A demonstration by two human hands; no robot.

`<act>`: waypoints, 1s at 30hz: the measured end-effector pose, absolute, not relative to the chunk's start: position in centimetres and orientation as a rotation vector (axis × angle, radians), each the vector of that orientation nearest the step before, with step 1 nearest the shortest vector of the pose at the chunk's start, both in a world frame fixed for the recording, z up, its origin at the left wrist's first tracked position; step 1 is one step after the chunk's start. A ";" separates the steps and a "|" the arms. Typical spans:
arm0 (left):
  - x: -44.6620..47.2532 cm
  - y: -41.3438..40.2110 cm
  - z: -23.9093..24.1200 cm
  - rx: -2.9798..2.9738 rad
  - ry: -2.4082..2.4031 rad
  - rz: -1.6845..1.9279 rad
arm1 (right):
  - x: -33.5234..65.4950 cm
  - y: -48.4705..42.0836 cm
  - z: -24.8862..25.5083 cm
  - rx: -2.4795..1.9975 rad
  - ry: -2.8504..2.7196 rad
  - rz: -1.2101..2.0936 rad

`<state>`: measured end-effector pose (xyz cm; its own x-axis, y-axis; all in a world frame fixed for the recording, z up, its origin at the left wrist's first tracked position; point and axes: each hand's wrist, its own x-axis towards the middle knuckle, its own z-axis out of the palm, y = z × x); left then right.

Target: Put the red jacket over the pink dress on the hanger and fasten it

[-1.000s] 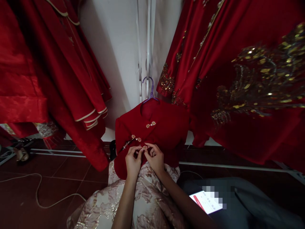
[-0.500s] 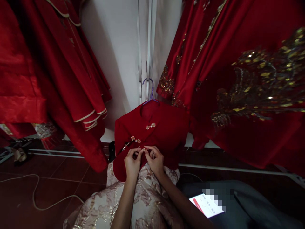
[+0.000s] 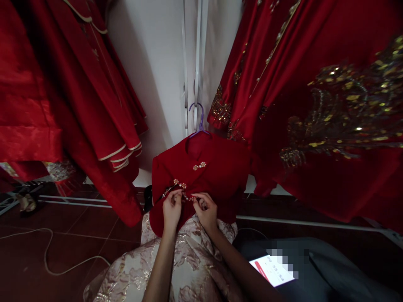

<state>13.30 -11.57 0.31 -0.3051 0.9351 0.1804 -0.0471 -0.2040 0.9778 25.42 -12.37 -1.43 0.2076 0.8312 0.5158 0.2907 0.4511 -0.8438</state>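
Note:
A red jacket (image 3: 220, 167) hangs in front of me on a purple hanger (image 3: 200, 121). Flower-shaped pearl clasps sit on its front, an upper clasp (image 3: 199, 166) near the neck and a second clasp (image 3: 179, 184) lower left. Between my hands runs a short beaded clasp (image 3: 188, 198). My left hand (image 3: 171, 211) pinches at its left end, though the fingers partly cover what they grip. At the other end my right hand (image 3: 206, 212) is closed in a pinch, thumb and forefinger at the beads. Beaded trim (image 3: 166, 192) shows just above my left hand.
Red garments (image 3: 94, 92) hang at left, and a red garment with gold sequins (image 3: 340, 113) hangs at right. A patterned cloth (image 3: 151, 268) covers my lap. A lit phone (image 3: 272, 270) lies at lower right; a pale cable (image 3: 47, 256) crosses the tiled floor.
My hands were together at the beads; my left hand has moved left and slightly up, opening a gap where the beaded clasp now shows. My right hand has barely moved.

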 end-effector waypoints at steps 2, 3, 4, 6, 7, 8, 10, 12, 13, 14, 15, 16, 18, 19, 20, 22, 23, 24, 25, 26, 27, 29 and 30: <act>13.2 -10.3 1.0 0.943 1.140 1.567 | 25.4 -12.4 -1.5 -1.080 -1.357 0.499; 13.3 -9.7 1.2 0.858 1.074 1.535 | 25.5 -12.4 -1.5 -1.074 -1.355 0.496; 13.4 -9.3 1.4 0.781 1.012 1.512 | 25.5 -12.3 -1.5 -1.071 -1.354 0.496; 13.7 -8.8 1.6 0.652 0.908 1.509 | 25.5 -12.3 -1.6 -1.069 -1.352 0.505; 13.8 -8.7 1.5 0.596 0.862 1.523 | 25.5 -12.3 -1.6 -1.068 -1.350 0.511; 13.8 -8.8 1.4 0.545 0.821 1.539 | 25.5 -12.3 -1.6 -1.067 -1.351 0.516; 13.7 -9.0 1.1 0.457 0.751 1.552 | 25.5 -12.3 -1.7 -1.066 -1.357 0.521; 13.4 -9.2 0.8 0.383 0.714 1.536 | 25.4 -12.3 -1.7 -1.068 -1.363 0.519; 13.2 -9.2 0.8 0.354 0.711 1.529 | 25.4 -12.3 -1.7 -1.069 -1.365 0.518; 13.1 -9.2 0.8 0.334 0.715 1.525 | 25.5 -12.2 -1.8 -1.071 -1.366 0.515; 13.0 -9.2 0.8 0.324 0.722 1.523 | 25.5 -12.2 -1.8 -1.073 -1.368 0.513; 13.0 -9.2 0.8 0.321 0.728 1.525 | 25.5 -12.2 -1.8 -1.076 -1.371 0.512; 13.1 -9.2 0.9 0.334 0.744 1.539 | 25.5 -12.1 -1.9 -1.080 -1.378 0.514; 13.2 -9.3 0.9 0.351 0.761 1.547 | 25.5 -12.1 -1.9 -1.081 -1.380 0.517; 13.2 -9.3 0.9 0.377 0.787 1.552 | 25.5 -12.1 -2.0 -1.082 -1.382 0.520; 13.4 -9.3 0.9 0.442 0.854 1.547 | 25.5 -12.1 -2.0 -1.083 -1.386 0.526; 13.4 -9.4 1.0 0.474 0.889 1.543 | 25.5 -12.0 -2.0 -1.084 -1.388 0.527; 13.4 -9.4 1.0 0.500 0.917 1.544 | 25.5 -12.0 -2.0 -1.084 -1.390 0.525; 13.5 -9.4 1.0 0.517 0.937 1.550 | 25.5 -12.0 -2.0 -1.084 -1.392 0.522; 13.5 -9.4 1.1 0.528 0.953 1.559 | 25.5 -12.0 -1.9 -1.085 -1.394 0.518; 13.5 -9.5 1.1 0.536 0.963 1.568 | 25.5 -12.0 -1.9 -1.084 -1.396 0.514; 13.6 -9.5 1.2 0.547 0.973 1.574 | 25.5 -12.0 -1.9 -1.083 -1.400 0.512; 13.6 -9.5 1.2 0.552 0.975 1.572 | 25.5 -12.0 -1.9 -1.083 -1.401 0.516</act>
